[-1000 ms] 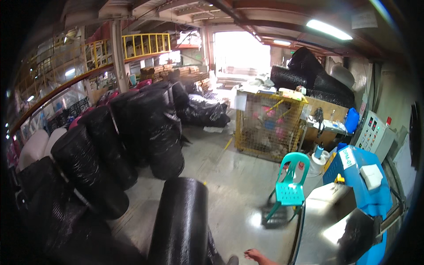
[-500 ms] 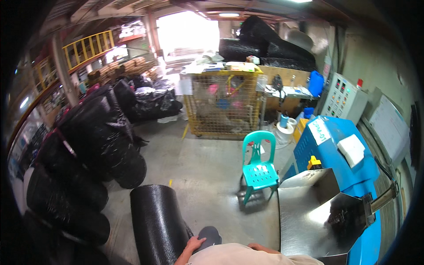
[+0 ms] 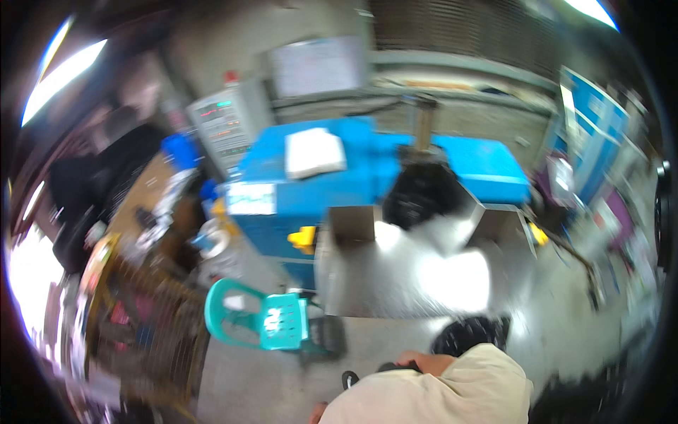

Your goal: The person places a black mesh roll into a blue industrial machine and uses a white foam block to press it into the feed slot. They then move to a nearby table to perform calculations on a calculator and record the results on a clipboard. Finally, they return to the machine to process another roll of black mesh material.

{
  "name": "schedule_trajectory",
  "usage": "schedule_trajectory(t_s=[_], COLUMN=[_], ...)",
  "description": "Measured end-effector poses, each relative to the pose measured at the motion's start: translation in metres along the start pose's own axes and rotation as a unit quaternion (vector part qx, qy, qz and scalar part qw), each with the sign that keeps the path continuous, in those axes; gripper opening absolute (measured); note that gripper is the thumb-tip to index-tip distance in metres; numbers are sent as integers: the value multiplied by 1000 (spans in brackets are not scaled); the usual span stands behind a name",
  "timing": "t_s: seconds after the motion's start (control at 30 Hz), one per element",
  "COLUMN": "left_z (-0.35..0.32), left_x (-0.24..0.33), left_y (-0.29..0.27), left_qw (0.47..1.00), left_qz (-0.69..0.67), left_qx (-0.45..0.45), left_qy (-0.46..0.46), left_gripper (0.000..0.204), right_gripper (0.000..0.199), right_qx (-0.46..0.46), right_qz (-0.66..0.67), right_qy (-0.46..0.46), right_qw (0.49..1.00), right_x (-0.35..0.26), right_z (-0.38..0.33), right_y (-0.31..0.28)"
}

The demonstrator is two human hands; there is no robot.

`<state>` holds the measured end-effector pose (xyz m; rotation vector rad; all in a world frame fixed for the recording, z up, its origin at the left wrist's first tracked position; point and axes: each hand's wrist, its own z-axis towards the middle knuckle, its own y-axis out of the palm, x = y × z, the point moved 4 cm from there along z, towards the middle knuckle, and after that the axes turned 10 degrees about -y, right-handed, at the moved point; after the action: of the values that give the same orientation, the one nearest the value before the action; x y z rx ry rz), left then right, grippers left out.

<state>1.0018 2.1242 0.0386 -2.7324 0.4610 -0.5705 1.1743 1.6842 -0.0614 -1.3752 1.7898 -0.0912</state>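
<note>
My right hand (image 3: 418, 360) is low in the view, close to the beige shirt front. Its fingers are blurred, so their grip is hidden from me. A shiny black plastic bundle (image 3: 472, 335) lies just beside it, below the edge of the steel tray (image 3: 395, 290); contact between them is unclear. Only a small piece of my left hand (image 3: 319, 410) shows at the lower edge, mostly hidden by the shirt. Ahead stands a blue machine (image 3: 321, 159), with black plastic film (image 3: 420, 194) bunched at the opening above the tray.
A green plastic chair (image 3: 279, 321) stands left of the tray. Farther left is a yellow wire cage (image 3: 152, 332) with items in it. A control panel (image 3: 224, 120) rises behind the machine's left end. White material (image 3: 314, 152) lies on the machine. Several items crowd the right side.
My view has swung right, from the black rolls and cage to the blue machine and its tray. My left hand, earlier by the black roll, is now mostly out of sight.
</note>
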Motion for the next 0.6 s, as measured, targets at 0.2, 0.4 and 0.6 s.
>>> schedule_trajectory(t_s=[0.2, 0.4, 0.6], left_z=[38, 20, -34], left_x=[105, 190, 283], left_y=[-36, 20, 118], left_qw=[962, 827, 656], left_qz=[228, 480, 645], left_qx=[-123, -229, -282], left_qy=[91, 182, 270], left_gripper=[77, 74, 70], right_gripper=[50, 34, 28], right_qx=[160, 322, 375], right_qz=[295, 547, 618], right_qy=[68, 235, 397], right_qw=[940, 736, 566], right_x=[-18, 13, 78], right_z=[-43, -142, -221], right_y=[9, 99, 182])
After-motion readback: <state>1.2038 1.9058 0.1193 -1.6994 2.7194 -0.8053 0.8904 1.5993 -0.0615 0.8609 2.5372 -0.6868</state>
